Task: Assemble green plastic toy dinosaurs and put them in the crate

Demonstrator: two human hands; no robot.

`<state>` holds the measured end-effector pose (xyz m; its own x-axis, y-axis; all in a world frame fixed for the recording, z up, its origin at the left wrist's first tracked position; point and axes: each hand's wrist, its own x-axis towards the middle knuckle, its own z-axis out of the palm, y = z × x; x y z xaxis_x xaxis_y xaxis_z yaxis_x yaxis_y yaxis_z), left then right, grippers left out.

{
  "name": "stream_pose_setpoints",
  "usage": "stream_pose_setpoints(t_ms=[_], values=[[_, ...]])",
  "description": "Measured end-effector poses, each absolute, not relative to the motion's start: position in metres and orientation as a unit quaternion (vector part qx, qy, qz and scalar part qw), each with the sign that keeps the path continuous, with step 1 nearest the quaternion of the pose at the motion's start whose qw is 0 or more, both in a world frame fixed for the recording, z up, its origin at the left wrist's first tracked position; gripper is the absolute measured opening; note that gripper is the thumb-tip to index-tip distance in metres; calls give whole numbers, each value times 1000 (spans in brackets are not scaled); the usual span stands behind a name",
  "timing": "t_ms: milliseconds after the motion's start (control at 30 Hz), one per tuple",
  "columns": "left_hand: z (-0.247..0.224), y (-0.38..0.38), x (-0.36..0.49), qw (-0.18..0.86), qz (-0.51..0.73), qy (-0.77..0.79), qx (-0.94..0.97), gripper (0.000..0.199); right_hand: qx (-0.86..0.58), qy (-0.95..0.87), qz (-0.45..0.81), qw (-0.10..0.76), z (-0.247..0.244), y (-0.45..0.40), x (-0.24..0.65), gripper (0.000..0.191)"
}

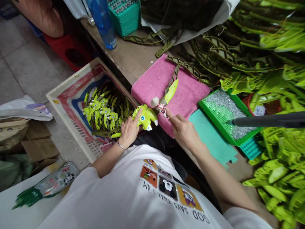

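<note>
My left hand [130, 131] is closed around a lime-green toy triceratops head [146, 117] with a blue eye and white horn tips, held over the crate's right edge. My right hand [185, 129] has its index finger stretched out to a small pink-and-white object [161, 108] with a pale round top, whose kind I cannot make out. The other right fingers are partly hidden beneath the hand. Beside that object, a lime-green curved piece [171, 91] joined to a dark olive lattice strip [175, 74] lies on the pink pad [149, 79].
On the left, a pale plastic crate [69, 119] holds several similar dinosaur toys [105, 113]. A green tray [234, 140] of small silvery parts stands right of the pad. Piles of green pieces [278, 178] fill the right side. A blue bottle [103, 27] and teal baskets [126, 20] stand behind.
</note>
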<state>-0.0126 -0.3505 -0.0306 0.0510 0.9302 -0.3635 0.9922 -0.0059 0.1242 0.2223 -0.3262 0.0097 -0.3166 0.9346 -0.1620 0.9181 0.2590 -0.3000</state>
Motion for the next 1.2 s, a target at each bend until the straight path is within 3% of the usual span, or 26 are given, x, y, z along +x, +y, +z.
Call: stream_pose_setpoints(t_ms=[133, 233, 433, 600, 700, 800, 1000, 1200], values=[[-22, -357, -23, 150, -101, 678, 713, 73, -608, -757, 152, 184, 25, -336, 241, 51], [-9, -365, -32, 123, -135, 679, 712, 73, -641, -717, 124, 245, 18, -349, 250, 53], [3, -369, -37, 86, -170, 684, 705, 73, -649, -705, 217, 183, -22, -347, 248, 50], [-4, -369, -39, 76, -154, 683, 710, 73, -673, -680, 108, 269, -7, -304, 243, 55], [-10, -369, -44, 85, -126, 687, 710, 74, -672, -699, 136, 203, -7, -275, 237, 56], [-20, -366, -52, 148, -66, 692, 704, 77, -688, -690, 177, 140, -15, -258, 239, 57], [-54, -362, -67, 407, 167, 622, 648, 84, -700, -662, 116, 241, -12, -272, 258, 54], [-60, -366, -65, 427, 222, 626, 614, 84, -729, -636, 107, 228, -24, -296, 265, 48]])
